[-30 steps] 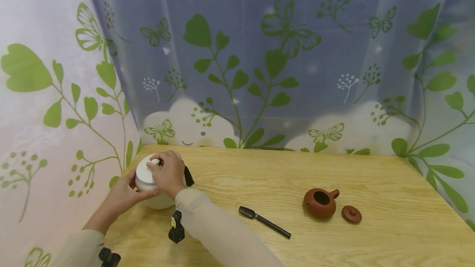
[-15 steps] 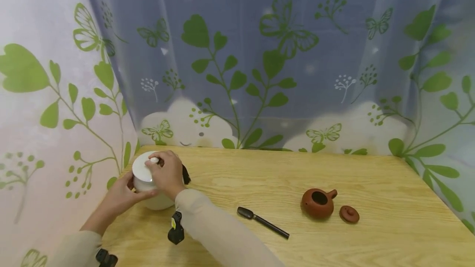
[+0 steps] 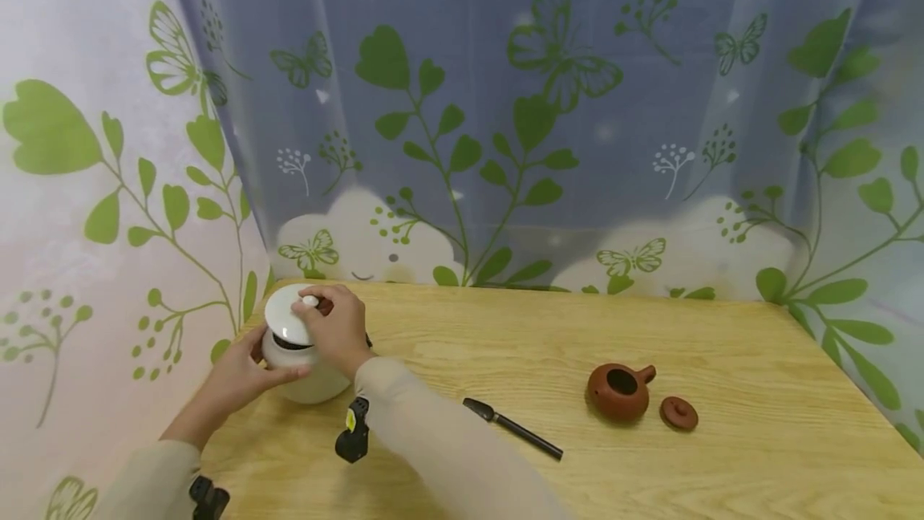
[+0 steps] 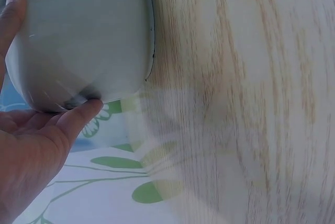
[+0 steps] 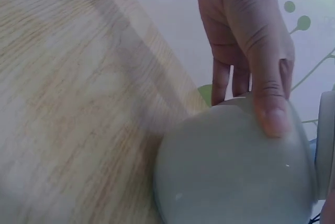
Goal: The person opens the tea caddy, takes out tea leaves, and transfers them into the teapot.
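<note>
A round white jar stands on the left part of the wooden table. My left hand grips its side, thumb on the near side and fingers around the far one; the left wrist view shows these fingers against the pale jar wall. Between thumb and fingers, my right hand pinches the knob of the white lid. The lid sits tilted above the jar's mouth, with a dark gap showing under its near edge. In the right wrist view, the lid appears apart from the jar's shoulder at the right edge.
Right of the hands lies a dark tea scoop with a long handle. Farther right are a reddish-brown clay teapot, uncovered, and its small lid. A patterned curtain closes off the table's back and left.
The right hand has raised the lid off the jar and shifted slightly right with it, opening a dark gap at the near rim. The left hand keeps its grip on the jar.
</note>
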Demonstrator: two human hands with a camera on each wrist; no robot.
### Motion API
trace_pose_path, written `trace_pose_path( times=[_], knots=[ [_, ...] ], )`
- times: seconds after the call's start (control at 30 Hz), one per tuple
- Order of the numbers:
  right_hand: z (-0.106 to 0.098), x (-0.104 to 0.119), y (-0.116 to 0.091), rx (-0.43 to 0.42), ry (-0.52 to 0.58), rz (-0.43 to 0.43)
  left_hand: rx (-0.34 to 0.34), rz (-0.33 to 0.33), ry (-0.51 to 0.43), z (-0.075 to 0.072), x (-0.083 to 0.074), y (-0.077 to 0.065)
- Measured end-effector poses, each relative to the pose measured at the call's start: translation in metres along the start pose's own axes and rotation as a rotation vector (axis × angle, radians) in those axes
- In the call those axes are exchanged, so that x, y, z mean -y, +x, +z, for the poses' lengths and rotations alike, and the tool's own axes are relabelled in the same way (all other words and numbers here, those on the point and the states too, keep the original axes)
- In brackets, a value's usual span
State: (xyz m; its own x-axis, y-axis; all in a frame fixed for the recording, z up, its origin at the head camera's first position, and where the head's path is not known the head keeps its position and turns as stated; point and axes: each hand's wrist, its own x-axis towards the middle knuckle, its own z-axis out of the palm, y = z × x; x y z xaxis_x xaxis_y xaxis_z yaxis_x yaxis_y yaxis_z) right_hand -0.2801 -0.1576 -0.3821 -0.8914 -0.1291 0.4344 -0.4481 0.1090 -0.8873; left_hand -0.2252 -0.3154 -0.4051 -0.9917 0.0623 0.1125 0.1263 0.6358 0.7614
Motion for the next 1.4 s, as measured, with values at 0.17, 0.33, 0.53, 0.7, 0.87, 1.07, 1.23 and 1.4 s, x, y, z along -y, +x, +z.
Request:
trace_pose_path(
  times=[0.17, 0.33, 0.53, 0.7, 0.87, 1.07, 1.23, 1.4],
  knots=[
    [-0.015, 0.006, 0.005, -0.003, 0.016, -0.020, 0.003, 0.017, -0.030, 0.002, 0.001, 0.001],
    [-0.036, 0.010, 0.011, -0.022, 0.004, 0.012, -0.004, 0.002, -0.025, 0.002, 0.000, 0.002],
    [-0.070, 0.002, 0.021, -0.042, -0.021, 0.036, -0.013, 0.009, -0.007, 0.005, 0.000, 0.005],
    [-0.101, -0.006, 0.025, -0.056, -0.060, 0.049, -0.010, 0.016, -0.007, 0.008, 0.000, 0.008],
    [-0.123, -0.010, 0.025, -0.030, -0.095, 0.058, -0.019, 0.005, 0.005, 0.005, 0.001, 0.005],
    [-0.142, -0.019, 0.021, -0.029, -0.166, 0.047, -0.008, -0.016, 0.016, 0.000, 0.000, 0.001],
    [-0.147, -0.035, 0.013, -0.026, -0.184, 0.088, -0.008, -0.026, 0.020, -0.001, 0.000, 0.001],
    [-0.143, -0.051, -0.001, 0.000, -0.232, 0.143, -0.001, -0.035, 0.026, -0.001, -0.001, 0.001]
  ],
)
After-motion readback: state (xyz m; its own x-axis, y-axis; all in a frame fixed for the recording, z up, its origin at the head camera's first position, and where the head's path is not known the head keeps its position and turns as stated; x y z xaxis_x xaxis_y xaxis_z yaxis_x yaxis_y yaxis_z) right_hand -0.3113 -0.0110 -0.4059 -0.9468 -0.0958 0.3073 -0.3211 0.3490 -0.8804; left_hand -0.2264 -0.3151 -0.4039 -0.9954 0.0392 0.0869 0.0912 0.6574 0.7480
